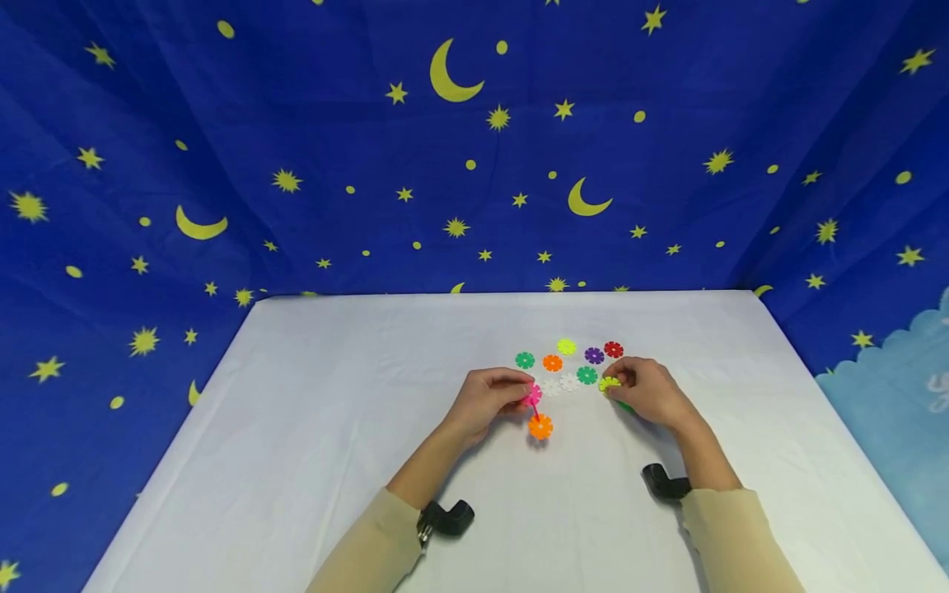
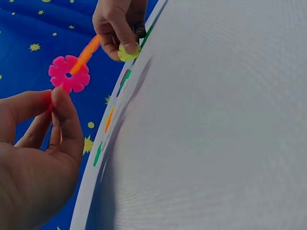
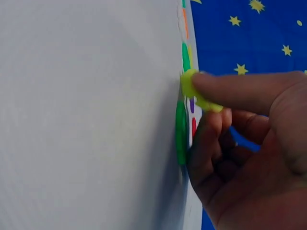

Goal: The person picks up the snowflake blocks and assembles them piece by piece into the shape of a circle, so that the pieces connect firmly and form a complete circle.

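In the head view my left hand (image 1: 483,405) pinches a pink plastic snowflake disc (image 1: 532,395) between thumb and fingers. A second pink disc, seen edge-on there and face-on in the left wrist view (image 2: 69,81), is slotted to it, and an orange disc (image 1: 540,427) joins on at the far end. This short chain hangs above the table. My right hand (image 1: 654,392) pinches a yellow-green disc (image 1: 610,385) by its edge, just over the tabletop. A green disc (image 3: 181,132) lies beneath that hand, mostly hidden from the head camera.
Loose discs lie on the white-covered table (image 1: 296,395) beyond and between the hands: green (image 1: 525,360), orange (image 1: 552,363), yellow (image 1: 567,347), purple (image 1: 594,356), red (image 1: 613,349), another green (image 1: 586,375) and white (image 1: 568,382). A blue star-patterned cloth (image 1: 415,165) surrounds the table's back and sides.
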Motion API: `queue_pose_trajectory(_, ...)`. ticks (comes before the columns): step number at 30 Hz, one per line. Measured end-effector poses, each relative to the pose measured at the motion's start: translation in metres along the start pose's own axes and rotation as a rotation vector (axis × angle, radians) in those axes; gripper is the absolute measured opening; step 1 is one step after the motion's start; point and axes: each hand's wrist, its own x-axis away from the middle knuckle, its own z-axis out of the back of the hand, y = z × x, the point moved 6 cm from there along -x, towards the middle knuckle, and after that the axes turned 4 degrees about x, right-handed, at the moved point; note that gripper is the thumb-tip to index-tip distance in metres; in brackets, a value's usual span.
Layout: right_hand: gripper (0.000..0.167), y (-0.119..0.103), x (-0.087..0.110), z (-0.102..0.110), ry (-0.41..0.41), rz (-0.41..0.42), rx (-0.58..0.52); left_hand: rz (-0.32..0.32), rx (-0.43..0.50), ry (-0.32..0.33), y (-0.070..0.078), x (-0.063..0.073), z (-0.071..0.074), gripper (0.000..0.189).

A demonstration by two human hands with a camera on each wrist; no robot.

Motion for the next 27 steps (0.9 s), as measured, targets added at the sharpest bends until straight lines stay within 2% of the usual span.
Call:
queue_pose_trajectory(8,0.017,-0.006,0.0,0.0,0.019,0.078,-0.07,-0.004,-0.032,0.011,0.001,0.0,0.0,0.02)
queue_pose_trajectory(15,0.016,-0.025,0.002,-0.003,0.053,0.171,-0.159,-0.01,-0.02,0.006,-0.001,0.0,0.0,0.017)
queue_pose_trajectory(27,0.014,-0.053,0.009,-0.009,-0.003,0.245,-0.338,-0.013,0.024,0.012,0.0,0.001,-0.002,0.021)
